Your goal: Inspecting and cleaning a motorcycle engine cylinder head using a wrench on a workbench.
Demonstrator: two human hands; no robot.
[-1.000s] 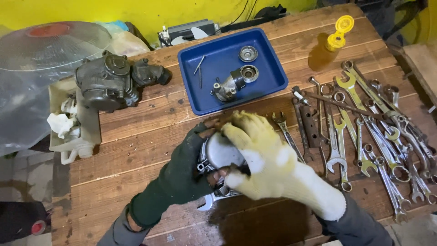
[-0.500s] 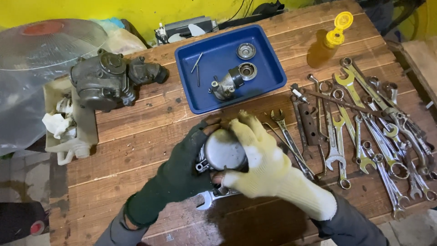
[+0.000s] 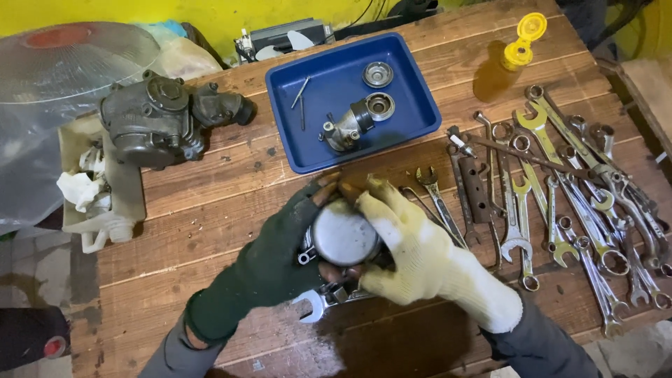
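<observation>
I am watching both hands closing around a round grey metal part [image 3: 344, 234] near the front middle of the wooden table [image 3: 210, 203]. The left hand [image 3: 269, 262], in a dark green glove, is cupping the part from the left with fingers curled around its rim. The right hand [image 3: 406, 248], in a pale yellow glove, is gripping it from the right, fingers bent over its top edge. A spanner [image 3: 318, 302] is lying just under the part, touching the table. Behind the hands a blue tray [image 3: 409, 115] is holding small metal fittings. To the right, a row of wrenches [image 3: 560, 203] is lying spread out, and a dark engine casting [image 3: 157, 119] is sitting at the back left.
</observation>
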